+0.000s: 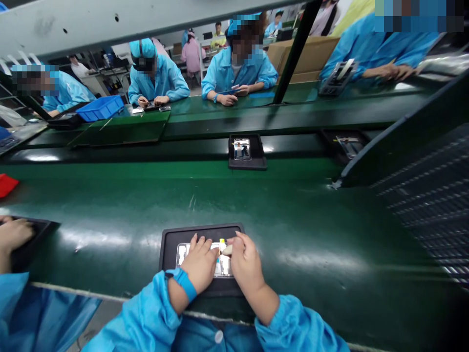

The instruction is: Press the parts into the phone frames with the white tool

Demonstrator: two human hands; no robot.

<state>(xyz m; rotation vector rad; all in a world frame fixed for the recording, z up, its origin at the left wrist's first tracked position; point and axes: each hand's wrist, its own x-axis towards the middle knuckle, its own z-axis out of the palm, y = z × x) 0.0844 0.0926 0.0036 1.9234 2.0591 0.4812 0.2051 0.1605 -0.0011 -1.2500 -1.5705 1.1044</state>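
Note:
A black tray lies on the green bench near its front edge, with a silver device frame in it. My left hand rests flat over the middle of the frame, fingers pointing away from me, a blue band on the wrist. At the frame's right side my right hand is closed around a pale, pointed tool, whose tip touches or nearly touches the frame beside my left fingers. A small yellow-green tab shows at the frame's top edge.
Beyond the bench, a belt carries a black tray with a device and another tray at right. A person's hand works at far left near a red bin. Across sit several people and a blue bin. A mesh panel stands right.

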